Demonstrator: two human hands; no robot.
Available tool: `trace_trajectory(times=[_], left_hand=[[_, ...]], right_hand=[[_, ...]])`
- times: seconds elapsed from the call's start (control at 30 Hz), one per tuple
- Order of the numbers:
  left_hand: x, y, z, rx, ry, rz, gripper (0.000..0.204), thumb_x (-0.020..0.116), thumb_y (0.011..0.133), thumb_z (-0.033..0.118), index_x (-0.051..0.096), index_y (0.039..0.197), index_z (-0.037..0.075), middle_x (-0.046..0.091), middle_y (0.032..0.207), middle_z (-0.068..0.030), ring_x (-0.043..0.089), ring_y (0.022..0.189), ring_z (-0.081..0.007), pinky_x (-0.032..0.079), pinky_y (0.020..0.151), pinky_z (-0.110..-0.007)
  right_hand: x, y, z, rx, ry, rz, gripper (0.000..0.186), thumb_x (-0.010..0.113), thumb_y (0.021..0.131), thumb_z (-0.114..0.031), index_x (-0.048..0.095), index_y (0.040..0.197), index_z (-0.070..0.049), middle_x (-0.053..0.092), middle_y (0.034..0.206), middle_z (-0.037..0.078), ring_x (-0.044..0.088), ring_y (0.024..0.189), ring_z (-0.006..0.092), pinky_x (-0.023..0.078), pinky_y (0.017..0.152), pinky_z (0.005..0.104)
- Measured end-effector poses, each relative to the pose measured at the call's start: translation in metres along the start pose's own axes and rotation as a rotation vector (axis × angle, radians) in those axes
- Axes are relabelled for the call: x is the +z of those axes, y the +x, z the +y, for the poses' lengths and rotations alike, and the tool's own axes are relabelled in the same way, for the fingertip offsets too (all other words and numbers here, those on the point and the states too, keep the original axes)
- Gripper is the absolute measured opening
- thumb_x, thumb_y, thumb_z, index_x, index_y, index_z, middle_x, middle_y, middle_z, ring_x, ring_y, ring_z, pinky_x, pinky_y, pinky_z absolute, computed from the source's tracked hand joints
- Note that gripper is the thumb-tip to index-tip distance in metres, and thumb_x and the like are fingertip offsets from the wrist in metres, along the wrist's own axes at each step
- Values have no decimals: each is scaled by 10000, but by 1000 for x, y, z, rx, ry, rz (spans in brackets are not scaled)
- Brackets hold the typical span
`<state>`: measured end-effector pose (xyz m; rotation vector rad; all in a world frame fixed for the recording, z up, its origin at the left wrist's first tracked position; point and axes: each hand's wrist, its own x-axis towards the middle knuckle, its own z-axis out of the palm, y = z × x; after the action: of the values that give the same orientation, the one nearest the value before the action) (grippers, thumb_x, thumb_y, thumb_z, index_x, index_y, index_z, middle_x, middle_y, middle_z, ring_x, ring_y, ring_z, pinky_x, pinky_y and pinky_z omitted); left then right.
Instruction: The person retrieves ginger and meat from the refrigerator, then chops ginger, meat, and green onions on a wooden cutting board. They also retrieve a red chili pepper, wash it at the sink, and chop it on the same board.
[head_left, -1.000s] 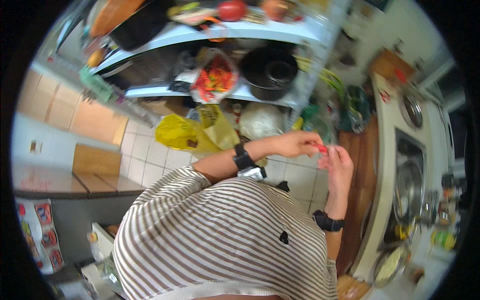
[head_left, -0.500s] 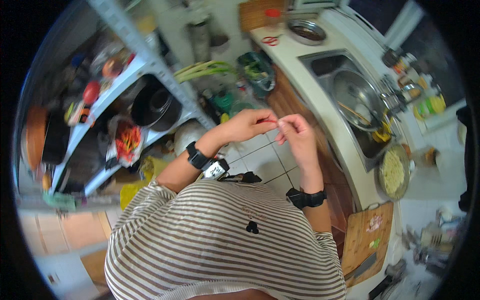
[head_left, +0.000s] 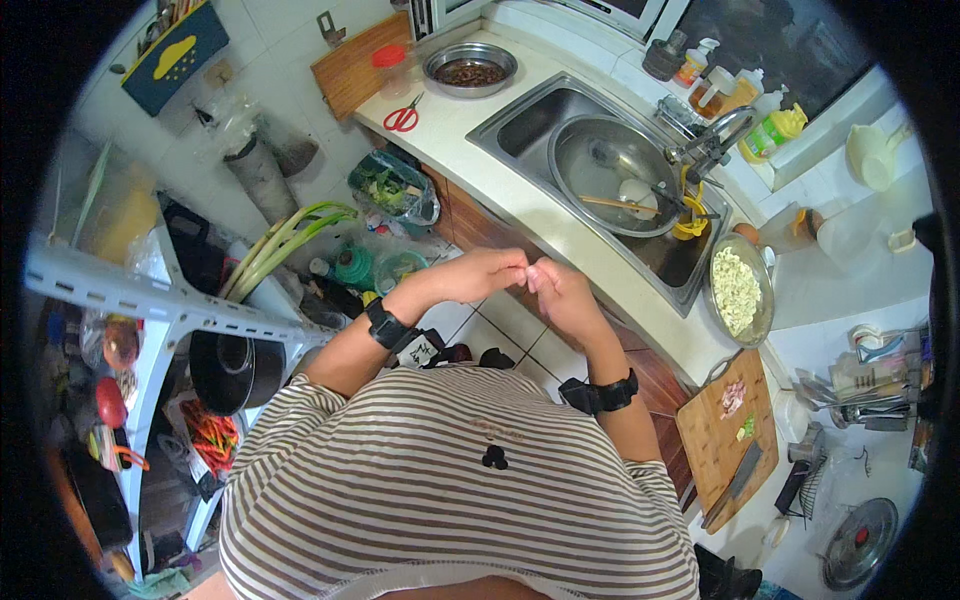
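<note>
My left hand [head_left: 488, 276] and my right hand [head_left: 566, 298] meet in front of my chest, over the floor beside the counter. Both are closed, with thumbs and fingertips pinched together and touching. Whatever lies between the fingertips is hidden. On the shelf to the left, a bag of red chili peppers [head_left: 210, 432] lies open below a black pot [head_left: 238, 368]. To the right, a wooden cutting board [head_left: 698, 428] carries small pinkish chopped pieces [head_left: 733, 398], a bit of chopped green [head_left: 746, 428] and a knife [head_left: 742, 476].
The counter edge runs diagonally ahead. A metal basin [head_left: 590, 160] sits in the sink [head_left: 528, 132]. Nearby are a bowl of pale diced pieces [head_left: 738, 290], red-handled scissors [head_left: 402, 118] and a metal bowl [head_left: 430, 70]. A metal shelf [head_left: 100, 285] with long green onions [head_left: 285, 240] stands left.
The view has swung toward the counter, so the shelf sits farther left. My hands have drawn closer together, and the thin red piece seen between them before no longer shows.
</note>
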<state>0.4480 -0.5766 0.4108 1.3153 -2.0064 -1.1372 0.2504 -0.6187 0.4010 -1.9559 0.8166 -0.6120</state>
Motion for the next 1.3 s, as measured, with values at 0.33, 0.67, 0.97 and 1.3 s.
trace_trajectory(times=[0.33,0.67,0.97,1.3], left_hand=[[-4,105,-6,85,-518,137,248,421,995,242,530,954,23,595,830,-73,567,783,-165,453,717,-309],[-34,214,-18,-158,-1111,115,188,494,978,176,543,1077,24,653,978,-118,667,869,-212,562,803,-353],[-72,287,-31,-301,-1545,438,202,422,992,132,484,1072,-43,588,1131,-272,622,1034,-361,552,867,-454],[-18,369,-17,-488,-1586,498,310,320,1019,161,370,1183,-98,502,1240,-331,571,1111,-392,507,944,-458]], right_hand=[[-31,60,34,271,751,421,293,441,996,-265,527,807,-59,419,585,-5,423,466,101,380,448,254],[-131,77,101,303,854,444,244,527,965,-223,616,1016,-2,589,771,23,593,652,124,489,602,246],[-223,59,225,455,34,305,202,603,902,-215,625,956,-22,649,809,102,639,698,246,506,606,359],[-243,96,193,70,-54,226,376,546,930,-340,583,1120,-18,614,1101,203,616,985,351,471,852,390]])
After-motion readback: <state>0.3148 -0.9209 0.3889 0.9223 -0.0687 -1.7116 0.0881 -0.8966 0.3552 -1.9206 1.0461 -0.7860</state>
